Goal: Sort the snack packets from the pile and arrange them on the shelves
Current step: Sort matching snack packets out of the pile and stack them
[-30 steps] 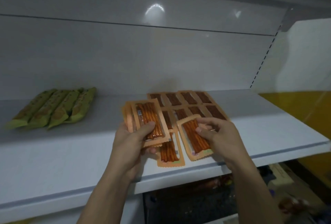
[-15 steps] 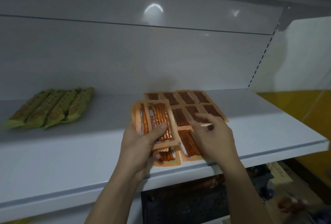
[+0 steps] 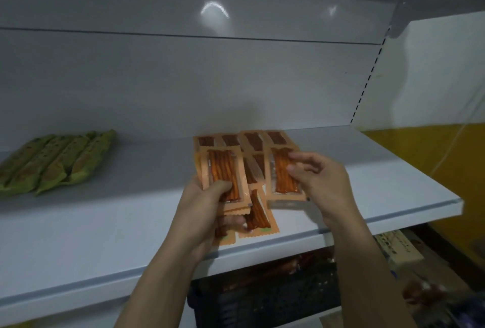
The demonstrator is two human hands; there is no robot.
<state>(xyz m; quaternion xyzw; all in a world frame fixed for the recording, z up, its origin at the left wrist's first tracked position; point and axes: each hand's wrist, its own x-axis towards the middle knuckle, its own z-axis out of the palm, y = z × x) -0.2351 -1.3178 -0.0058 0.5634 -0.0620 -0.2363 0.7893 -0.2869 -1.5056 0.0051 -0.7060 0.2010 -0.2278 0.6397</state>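
Observation:
My left hand [image 3: 207,207] grips a small stack of orange snack packets [image 3: 223,172], thumb across the top one, just above the white shelf [image 3: 105,222]. My right hand [image 3: 317,180] pinches a single orange packet [image 3: 282,170] by its right edge, to the right of the stack. More orange packets [image 3: 252,141] lie flat in rows on the shelf behind both hands, and one [image 3: 258,218] lies near the front edge below the stack. Several green packets [image 3: 55,159] lie side by side at the shelf's left.
The shelf's back panel [image 3: 183,78] rises behind the packets, and a slotted upright [image 3: 367,78] marks the right end. Below the shelf sits a dark crate [image 3: 262,298] with more packets. A yellow wall [image 3: 446,170] is at the right.
My right hand left the packet it had pressed flat on the shelf and now holds another single packet up beside the stack. My left hand has lifted slightly with its stack.

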